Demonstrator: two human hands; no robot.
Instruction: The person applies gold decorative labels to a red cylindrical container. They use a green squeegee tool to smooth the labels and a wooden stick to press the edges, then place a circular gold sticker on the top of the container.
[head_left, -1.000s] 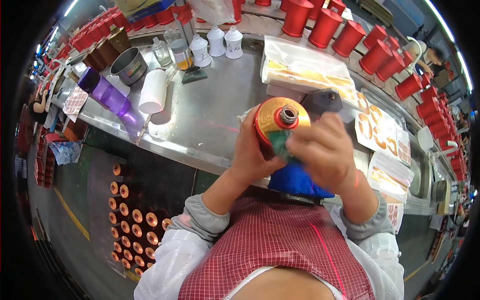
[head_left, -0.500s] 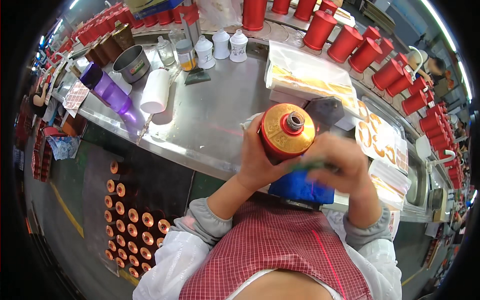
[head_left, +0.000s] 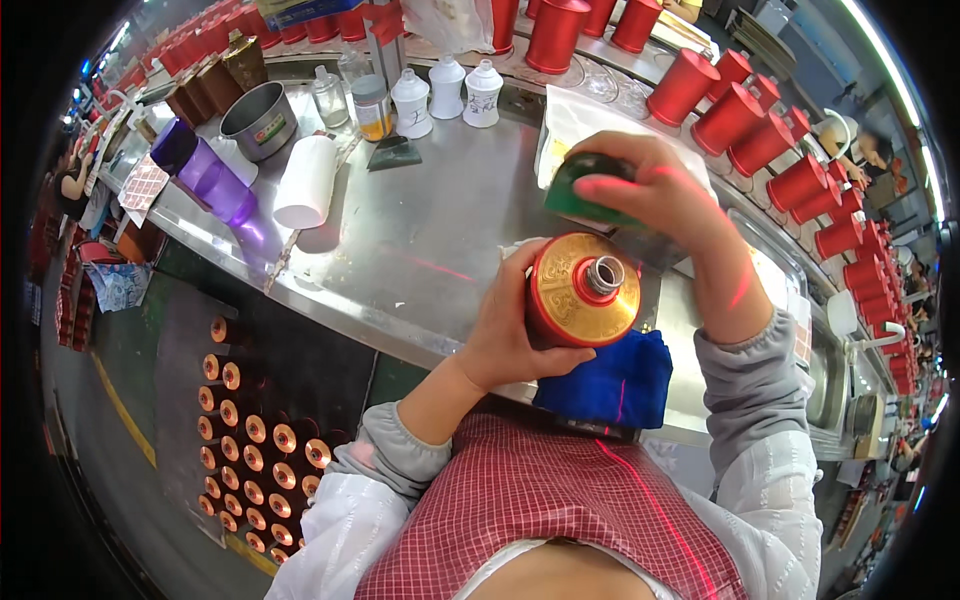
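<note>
A red bottle with a gold patterned shoulder [head_left: 568,285] and an uncapped, threaded neck is tilted toward me above the near edge of the metal bench. My left hand [head_left: 515,325] grips it from the left, thumb across the lower front. Farther off and to the right, my right hand [head_left: 640,185] holds a flat green scraper-like piece [head_left: 588,188] by its edge, apart from the bottle. Both lie over or near a white tray [head_left: 562,118], which the hand partly covers. Just below the bottle is a folded blue cloth [head_left: 610,385] at the bench edge.
A white roll [head_left: 306,180], purple water bottle [head_left: 205,175], metal pot [head_left: 260,120] and dark green flat piece [head_left: 394,153] stand or lie on the left of the bench. White bottles [head_left: 447,88] stand behind. Red bottles [head_left: 683,88] line the far conveyor. Copper-topped bottles [head_left: 254,460] fill the floor at left.
My right hand has moved away from the bottle, up and to the far side, carrying the green piece. The bottle has shifted slightly right and nearer in my left hand.
</note>
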